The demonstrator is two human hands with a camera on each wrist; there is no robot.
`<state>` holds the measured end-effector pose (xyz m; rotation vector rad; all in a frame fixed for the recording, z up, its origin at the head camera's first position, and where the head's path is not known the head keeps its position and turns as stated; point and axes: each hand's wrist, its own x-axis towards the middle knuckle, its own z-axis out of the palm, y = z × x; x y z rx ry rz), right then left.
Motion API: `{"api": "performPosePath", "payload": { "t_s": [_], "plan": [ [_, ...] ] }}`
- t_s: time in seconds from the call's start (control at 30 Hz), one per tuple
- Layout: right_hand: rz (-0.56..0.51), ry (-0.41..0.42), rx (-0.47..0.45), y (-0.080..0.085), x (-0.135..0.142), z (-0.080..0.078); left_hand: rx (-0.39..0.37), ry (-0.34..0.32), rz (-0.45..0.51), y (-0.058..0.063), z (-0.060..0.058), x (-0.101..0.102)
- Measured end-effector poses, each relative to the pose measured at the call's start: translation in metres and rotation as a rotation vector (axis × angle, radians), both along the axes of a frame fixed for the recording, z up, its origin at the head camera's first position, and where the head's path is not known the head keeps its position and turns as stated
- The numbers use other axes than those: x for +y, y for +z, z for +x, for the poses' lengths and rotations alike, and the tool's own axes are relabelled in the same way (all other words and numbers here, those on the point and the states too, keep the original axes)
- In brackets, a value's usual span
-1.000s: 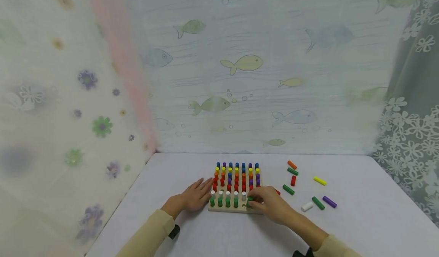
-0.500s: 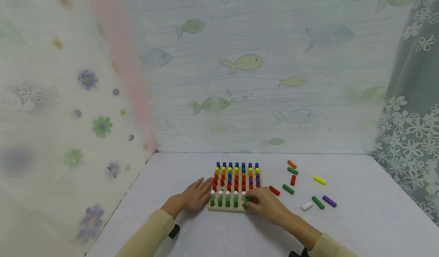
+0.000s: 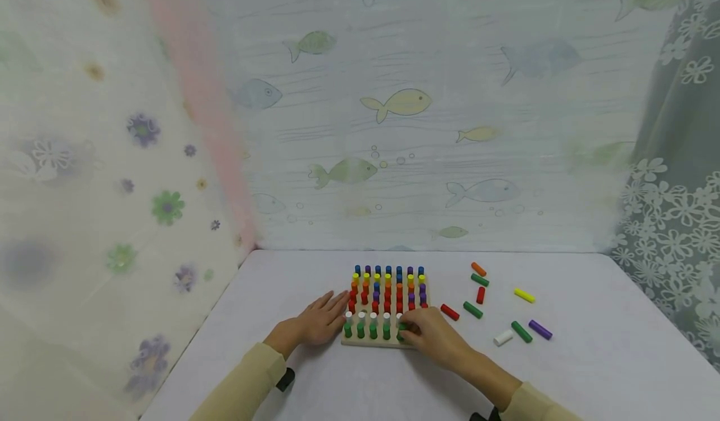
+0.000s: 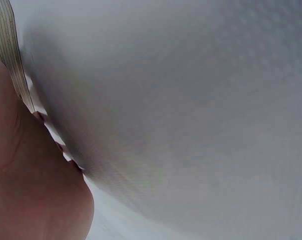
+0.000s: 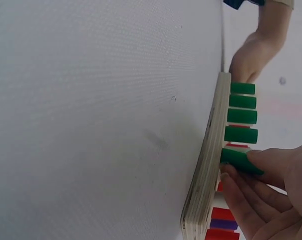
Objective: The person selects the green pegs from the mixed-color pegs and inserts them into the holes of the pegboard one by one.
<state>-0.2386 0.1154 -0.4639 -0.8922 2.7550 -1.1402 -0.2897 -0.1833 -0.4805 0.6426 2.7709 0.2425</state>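
A wooden pegboard carries rows of coloured pegs, with green ones along the near edge and white ones behind them. My right hand pinches a green peg between thumb and fingers at the near row. In the right wrist view that peg leans slightly, its lower end right at the board's top, beside several upright green pegs. My left hand lies flat with straight fingers against the board's left side. The left wrist view shows the palm and a bit of the board's layered edge.
Loose pegs lie on the white table to the right: a red peg, several green ones, a white peg, a purple peg, a yellow peg and an orange peg. A fish-patterned curtain hangs behind.
My right hand has shifted a little left along the near row with the green peg, beside the other green pegs. A loose red peg it partly covered now shows fully. My left hand stays put.
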Motion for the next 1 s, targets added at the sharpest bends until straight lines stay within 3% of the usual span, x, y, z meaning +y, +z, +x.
{"api": "performPosePath", "payload": {
  "t_s": [0.37,1.0],
  "plan": [
    [0.051,0.007,-0.019,-0.0041,-0.0057,-0.0022,0.011,-0.007,-0.006,0.0022,0.0024,0.0002],
    [0.048,0.018,-0.004,-0.0030,-0.0030,-0.0003,0.010,-0.001,-0.010,-0.0030,-0.0008,0.0010]
  ]
}}
